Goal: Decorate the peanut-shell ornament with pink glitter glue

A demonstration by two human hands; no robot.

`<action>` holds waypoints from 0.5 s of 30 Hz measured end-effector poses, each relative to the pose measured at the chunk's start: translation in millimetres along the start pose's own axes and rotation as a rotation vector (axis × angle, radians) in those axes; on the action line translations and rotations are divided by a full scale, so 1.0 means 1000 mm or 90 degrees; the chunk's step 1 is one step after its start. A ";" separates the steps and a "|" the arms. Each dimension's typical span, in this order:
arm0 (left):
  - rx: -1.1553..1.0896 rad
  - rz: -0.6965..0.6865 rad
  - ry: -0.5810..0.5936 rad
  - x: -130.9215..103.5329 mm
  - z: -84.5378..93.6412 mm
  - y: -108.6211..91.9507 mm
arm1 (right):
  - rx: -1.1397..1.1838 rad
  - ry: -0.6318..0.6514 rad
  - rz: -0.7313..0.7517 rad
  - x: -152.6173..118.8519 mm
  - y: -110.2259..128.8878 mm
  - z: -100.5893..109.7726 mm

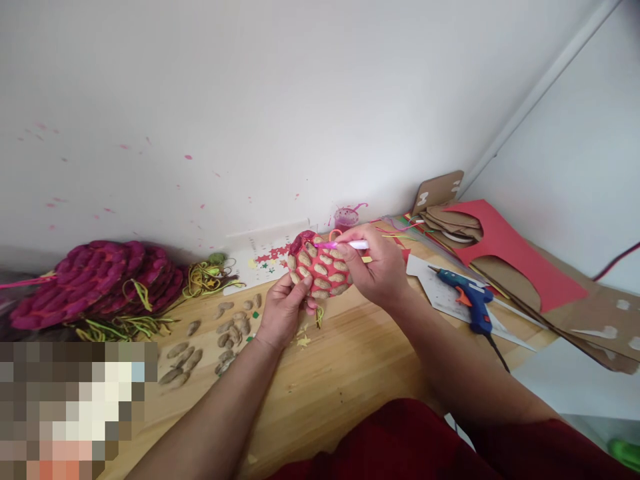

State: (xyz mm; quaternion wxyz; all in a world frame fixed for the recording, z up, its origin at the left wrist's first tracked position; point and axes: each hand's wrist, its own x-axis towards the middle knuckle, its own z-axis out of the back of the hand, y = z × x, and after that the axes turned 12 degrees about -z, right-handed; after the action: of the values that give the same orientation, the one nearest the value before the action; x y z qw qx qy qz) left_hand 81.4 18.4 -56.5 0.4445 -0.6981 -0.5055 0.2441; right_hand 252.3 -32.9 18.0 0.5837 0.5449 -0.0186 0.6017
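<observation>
My left hand (287, 308) grips the lower left edge of a round red disc covered with peanuts (323, 270), thumb on top. In my right hand (373, 263) is a paintbrush (356, 245) with a white handle and a pinkish-purple front end. Its tip touches or hovers just over the upper left of the disc. A patch there is dark pink, while the other peanuts are still tan. An orange loop stands at the disc's top edge, and yellow-green strands (320, 315) hang below it.
Dark pink peanut discs (100, 277) are stacked at left, near loose peanuts (235, 330). A cup of pink paint (347, 217) stands by the wall. To the right lie a blue glue gun (467, 300), red card (500, 247) and cardboard (590, 327). Star cutouts (275, 257) rest behind.
</observation>
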 end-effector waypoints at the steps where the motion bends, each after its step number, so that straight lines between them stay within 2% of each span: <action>1: -0.002 0.002 0.001 0.000 0.000 0.000 | -0.001 0.001 0.004 0.000 0.000 0.000; 15: 0.021 -0.011 -0.011 0.000 0.000 0.001 | -0.050 0.013 0.031 0.000 0.002 0.001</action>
State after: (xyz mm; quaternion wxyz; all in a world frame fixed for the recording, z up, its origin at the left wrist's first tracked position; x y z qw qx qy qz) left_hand 81.8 18.5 -57.4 0.4540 -0.6840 -0.5112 0.2544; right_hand 251.5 -34.3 20.2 0.5900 0.5144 -0.0498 0.6203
